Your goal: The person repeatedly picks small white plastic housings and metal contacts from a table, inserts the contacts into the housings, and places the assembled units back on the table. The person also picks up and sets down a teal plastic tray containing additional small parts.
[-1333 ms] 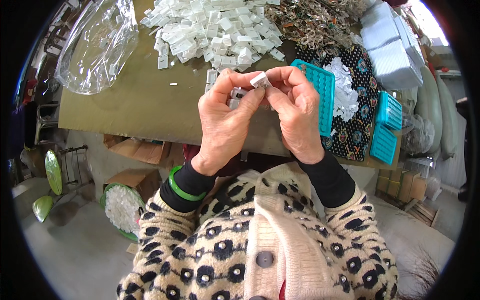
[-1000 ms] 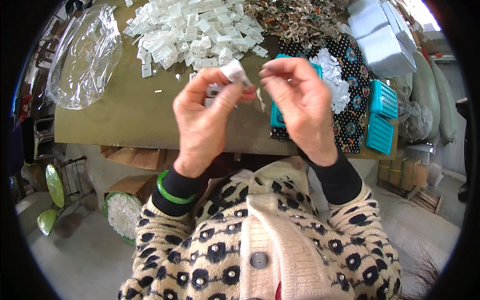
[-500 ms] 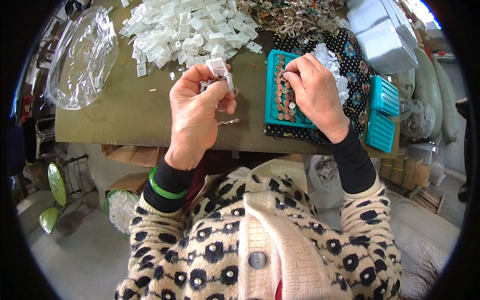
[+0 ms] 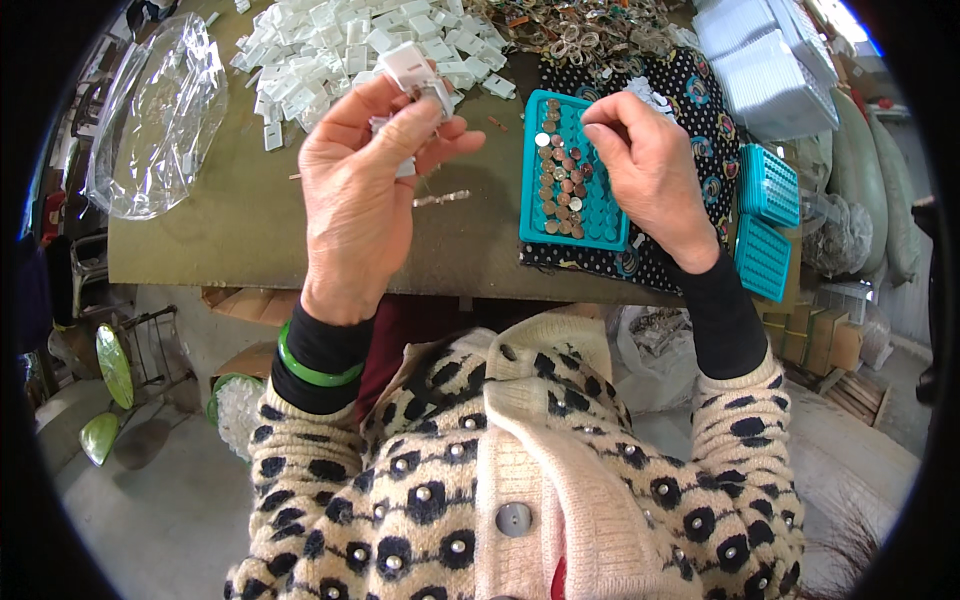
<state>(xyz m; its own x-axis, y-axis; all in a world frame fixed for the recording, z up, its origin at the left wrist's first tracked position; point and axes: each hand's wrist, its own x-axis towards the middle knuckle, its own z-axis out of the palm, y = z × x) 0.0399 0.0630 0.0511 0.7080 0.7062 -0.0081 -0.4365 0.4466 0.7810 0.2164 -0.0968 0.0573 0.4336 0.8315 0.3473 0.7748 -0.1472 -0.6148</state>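
Olive-green table (image 4: 230, 245). Clear plastic bag (image 4: 155, 130) by its left edge, heap of white plastic pieces (image 4: 330, 50) toward the far edge, dark patterned cloth (image 4: 715, 150) nearer the right edge, teal trays (image 4: 764, 265) by the near right corner.

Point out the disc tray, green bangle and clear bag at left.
Disc tray (image 4: 604, 219): head view, bare pockets, lower right.
Green bangle (image 4: 320, 378): head view, near side of band.
Clear bag (image 4: 152, 130): head view, its middle.
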